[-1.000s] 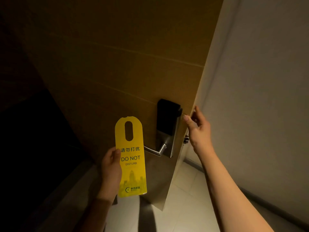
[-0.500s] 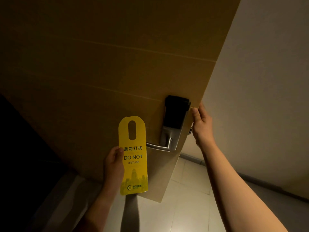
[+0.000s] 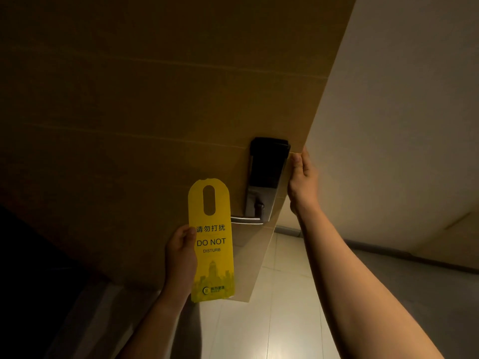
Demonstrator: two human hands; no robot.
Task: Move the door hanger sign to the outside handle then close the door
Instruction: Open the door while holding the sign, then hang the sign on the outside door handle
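Observation:
A yellow "DO NOT DISTURB" door hanger sign with an oval slot near its top is held upright by my left hand, which grips its left edge. Just to its right a silver lever handle sticks out leftward from a lock plate with a black card reader on the brown wooden door. The sign's right edge overlaps the lever's tip; the slot is above the lever, not on it. My right hand clasps the door's free edge beside the card reader.
A pale wall with a dark skirting board runs along the right. Light floor tiles show below the door's lower corner. The left side of the view is dark.
The door face has swung further across the view. The sign in my left hand has come closer to the lever handle. My right hand has stayed on the door edge.

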